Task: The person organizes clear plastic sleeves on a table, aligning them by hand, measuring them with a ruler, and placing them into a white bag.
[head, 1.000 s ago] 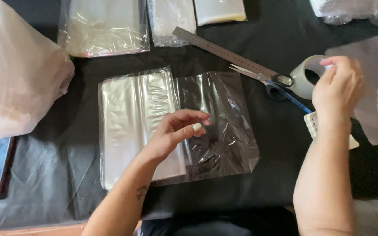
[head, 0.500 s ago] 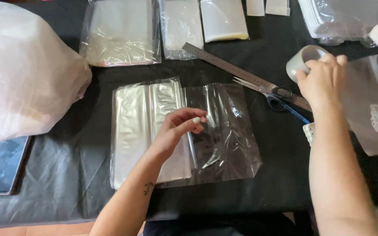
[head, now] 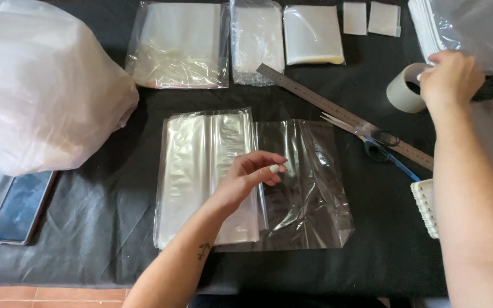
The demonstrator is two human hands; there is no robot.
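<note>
While the left hand (head: 250, 177) rests over the middle of the table, its fingers are curled loosely with thumb and fingertips drawn together, pinching at the edge of a clear sheet (head: 306, 182). Grip looks light; whether the film is truly caught between the fingertips I cannot tell, since the plastic is transparent there. The sheet lies flat on the black cloth (head: 87, 251), its left part overlapping a stack of bags (head: 203, 177), which sits just beside it and partly under the left wrist.

Right hand (head: 451, 80) is up at the far right, closed over the top of a tape roll (head: 401, 90); the roll stands on edge on the cloth, fingers wrapped on its upper rim.

Between the two hands: a steel ruler (head: 338, 111) lies on a diagonal, with scissors (head: 372, 142) touching it and crossing under its lower end, blue handles toward the right forearm. A white ribbed object (head: 426, 208) sits at the right edge, partly hidden by that forearm.

Far row: three packs of bags (head: 181, 45) side by side, then two small white squares (head: 369, 18). Large white bag (head: 41, 91) fills the left side; a phone (head: 21, 206) lies face up just below it.
</note>
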